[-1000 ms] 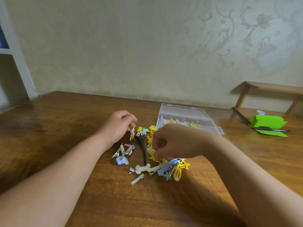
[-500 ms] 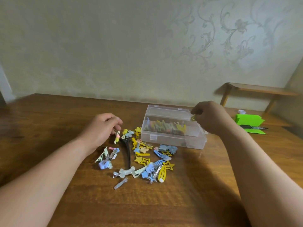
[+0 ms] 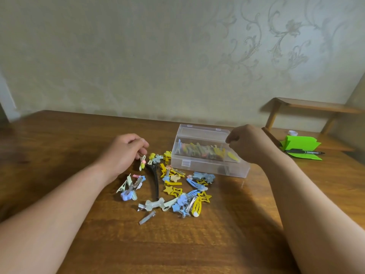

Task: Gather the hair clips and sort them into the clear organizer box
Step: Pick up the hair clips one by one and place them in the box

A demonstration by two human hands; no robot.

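A clear organizer box stands open on the wooden table, with several coloured clips inside. Loose hair clips lie scattered in front of it: yellow stars, blue snap clips, a white bone-shaped clip and a long black clip. My left hand is left of the pile and pinches a small clip with pink and yellow beads. My right hand hovers over the box's right end with curled fingers; I see nothing in them. A yellow clip lies in the box just below it.
A green paper holder with a black pen sits at the right of the table. A small wooden shelf stands behind it against the patterned wall. A small silver clip lies apart, nearest to me.
My right hand rose from the pile carrying a yellow clip, moved over the box's right end, and no longer shows the clip. My left hand stayed put, still pinching the beaded clip.
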